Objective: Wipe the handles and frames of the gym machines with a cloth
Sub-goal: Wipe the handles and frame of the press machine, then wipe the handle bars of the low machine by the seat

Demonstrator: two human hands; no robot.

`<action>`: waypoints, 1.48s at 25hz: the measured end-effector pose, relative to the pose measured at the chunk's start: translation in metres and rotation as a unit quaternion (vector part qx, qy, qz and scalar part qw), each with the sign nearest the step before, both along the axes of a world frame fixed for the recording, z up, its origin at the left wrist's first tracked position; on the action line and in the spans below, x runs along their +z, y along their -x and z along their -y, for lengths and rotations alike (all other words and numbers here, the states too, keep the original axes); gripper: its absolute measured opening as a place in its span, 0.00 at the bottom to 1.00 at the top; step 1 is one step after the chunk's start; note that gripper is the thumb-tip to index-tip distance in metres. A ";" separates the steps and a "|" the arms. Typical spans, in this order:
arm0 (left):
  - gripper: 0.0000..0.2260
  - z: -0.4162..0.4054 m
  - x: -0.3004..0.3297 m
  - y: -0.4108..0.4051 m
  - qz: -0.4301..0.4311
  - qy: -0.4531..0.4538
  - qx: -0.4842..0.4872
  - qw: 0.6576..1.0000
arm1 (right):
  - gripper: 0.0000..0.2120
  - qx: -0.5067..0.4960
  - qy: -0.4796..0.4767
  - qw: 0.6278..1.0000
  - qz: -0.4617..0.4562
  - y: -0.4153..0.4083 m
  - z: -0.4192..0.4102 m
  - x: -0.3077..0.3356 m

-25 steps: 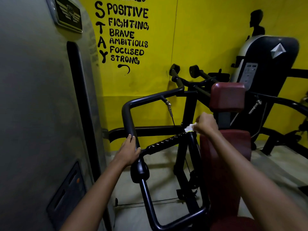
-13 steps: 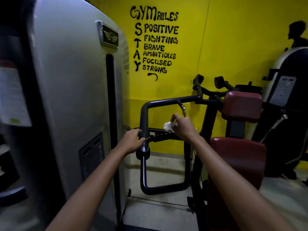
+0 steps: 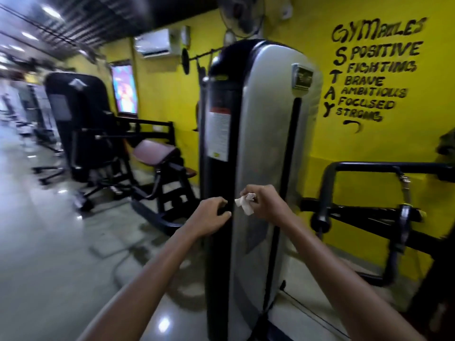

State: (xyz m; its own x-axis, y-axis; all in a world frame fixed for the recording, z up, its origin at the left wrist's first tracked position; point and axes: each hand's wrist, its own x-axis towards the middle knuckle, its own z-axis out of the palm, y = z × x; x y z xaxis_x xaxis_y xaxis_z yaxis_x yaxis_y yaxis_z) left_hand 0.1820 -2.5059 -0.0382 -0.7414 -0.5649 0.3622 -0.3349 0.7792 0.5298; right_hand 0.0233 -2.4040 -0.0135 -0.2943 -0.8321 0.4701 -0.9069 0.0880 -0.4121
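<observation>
A small white cloth (image 3: 244,206) is pinched in my right hand (image 3: 267,205), held just in front of the silver cover of a tall weight-stack housing (image 3: 266,114). Beside it, my left hand (image 3: 209,217) hovers before the housing's black front column with fingers loosely curled and nothing in them. The black tube handle frame (image 3: 328,185) of the same machine stands off to the right, apart from both hands. The picture is blurred by motion.
Another black machine (image 3: 73,124) with a maroon pad (image 3: 155,150) stands on the left along the yellow wall (image 3: 369,148). Glossy tiled floor (image 3: 44,230) stretches away to the left. A white label (image 3: 218,134) is stuck on the housing's black front.
The view has swung left from the handle frame to the weight-stack housing. My left hand has let go of the black handle. My right hand has left the bar, still with the cloth.
</observation>
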 end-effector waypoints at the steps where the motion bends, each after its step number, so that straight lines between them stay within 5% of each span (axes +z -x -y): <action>1: 0.17 0.016 0.000 -0.027 -0.002 -0.003 0.031 1.000 | 0.08 0.022 0.012 1.000 -0.002 -0.020 0.022 0.001; 7: 0.14 0.119 0.000 -0.196 -0.023 -0.022 0.183 0.983 | 0.04 0.106 0.017 0.994 -0.009 -0.146 0.152 -0.002; 15: 0.18 0.228 -0.006 -0.327 -0.028 -0.030 0.252 0.967 | 0.03 0.141 0.013 0.990 -0.010 -0.252 0.294 -0.015; 37: 0.15 0.636 -0.020 -0.389 0.000 -0.048 0.325 0.944 | 0.06 0.212 -0.031 0.977 -0.020 -0.320 0.761 -0.021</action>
State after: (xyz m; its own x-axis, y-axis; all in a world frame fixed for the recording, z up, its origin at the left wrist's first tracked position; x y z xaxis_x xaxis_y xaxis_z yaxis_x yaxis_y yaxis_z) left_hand 0.5709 -3.1417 -0.0581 -0.2256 -0.9311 0.2868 -0.7259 0.3569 0.5879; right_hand 0.3431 -3.1645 -0.0347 0.1002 -0.9025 0.4188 -0.8823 -0.2751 -0.3818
